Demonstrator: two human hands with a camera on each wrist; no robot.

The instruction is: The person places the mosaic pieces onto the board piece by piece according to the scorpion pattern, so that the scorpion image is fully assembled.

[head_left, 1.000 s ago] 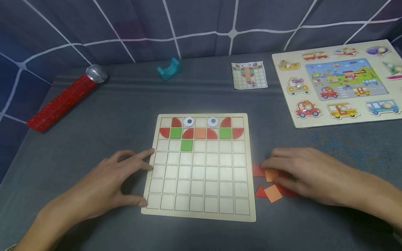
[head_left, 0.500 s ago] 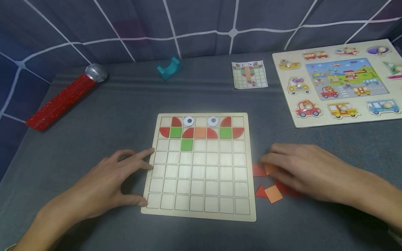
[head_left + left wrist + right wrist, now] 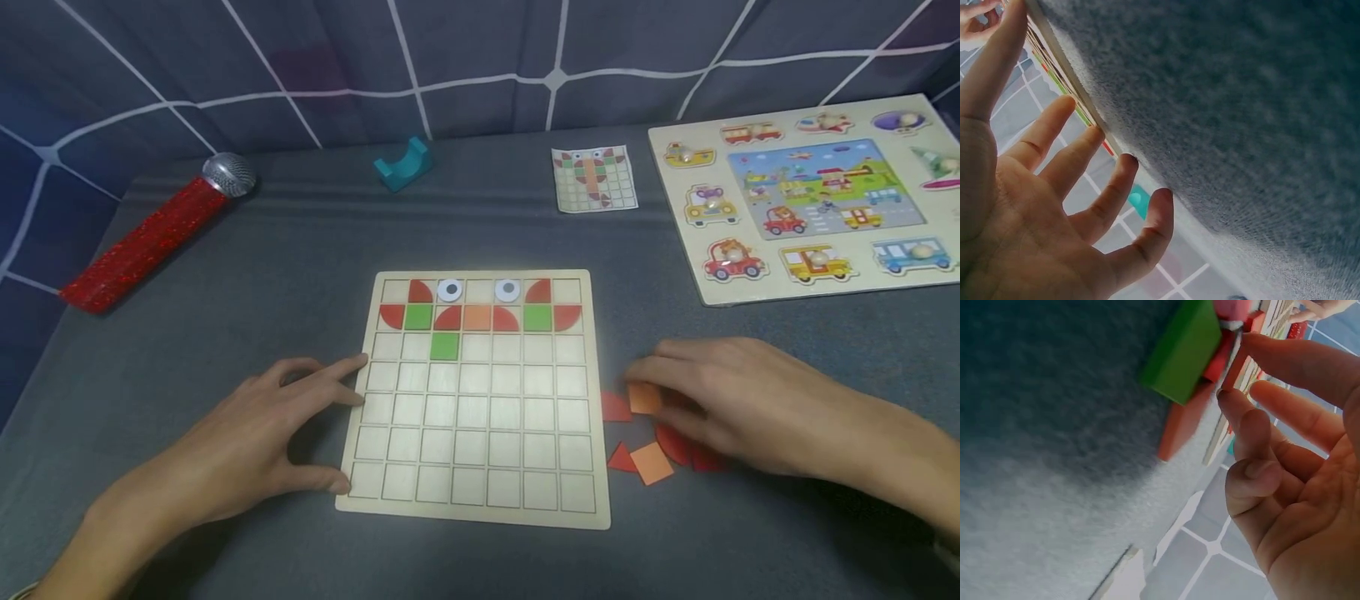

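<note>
A wooden grid board [image 3: 472,450] lies in the middle of the head view, its upper rows bearing red quarter-circle tiles, green and orange squares and two eye tiles. My left hand [image 3: 247,446] touches the board's left edge with spread fingers and thumb. To the right of the board, my right hand [image 3: 742,400] pinches an orange square tile [image 3: 643,398] between thumb and fingertips. Around it lie a red tile [image 3: 617,407], another orange square [image 3: 652,463], a small red corner piece [image 3: 622,458] and more red tiles [image 3: 673,445]. A green tile [image 3: 1185,353] shows in the right wrist view.
Behind the board is a small printed pattern card [image 3: 595,179]. A knobbed vehicle puzzle [image 3: 825,275] lies at the back right. Farther left are a teal curved piece [image 3: 405,165] and a red glittery microphone [image 3: 153,233]. A dark checked cloth [image 3: 480,67] hangs behind the table.
The orange square tile in my right fingers has shifted slightly away from me, and more of the red tiles beneath the hand shows. My left hand and the board have stayed in place.
</note>
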